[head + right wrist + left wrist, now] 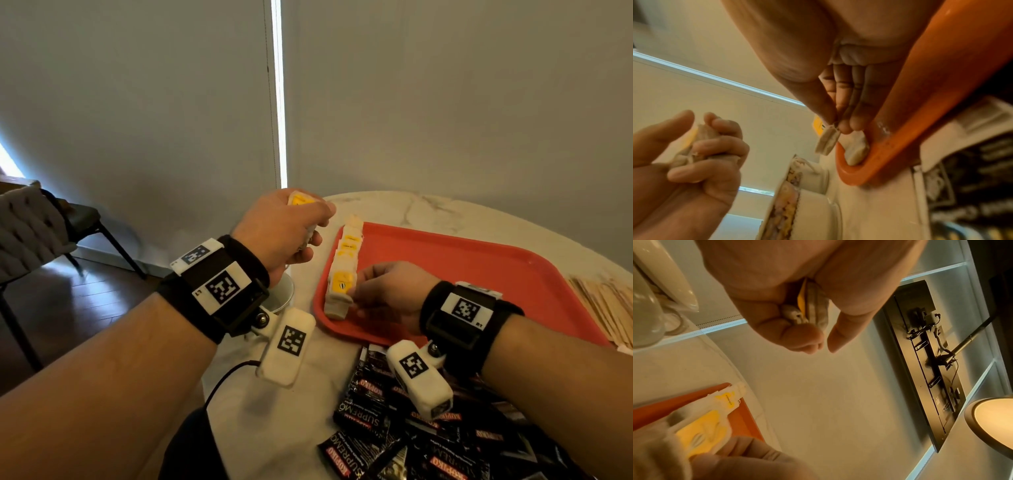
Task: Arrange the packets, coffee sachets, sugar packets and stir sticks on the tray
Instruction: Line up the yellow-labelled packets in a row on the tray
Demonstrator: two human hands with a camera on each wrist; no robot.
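Both hands pinch flat paper packets: left [284, 229] aloft, right [387, 294] over glossy tray [479, 274].

A home dining corner: marble bench [428, 209], padded chair [30, 226], wood floor [68, 291], wall blinds [137, 102].

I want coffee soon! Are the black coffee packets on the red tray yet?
Not yet. The black coffee sachets lie heaped on the table, outside the red tray; only yellow packets are on it.
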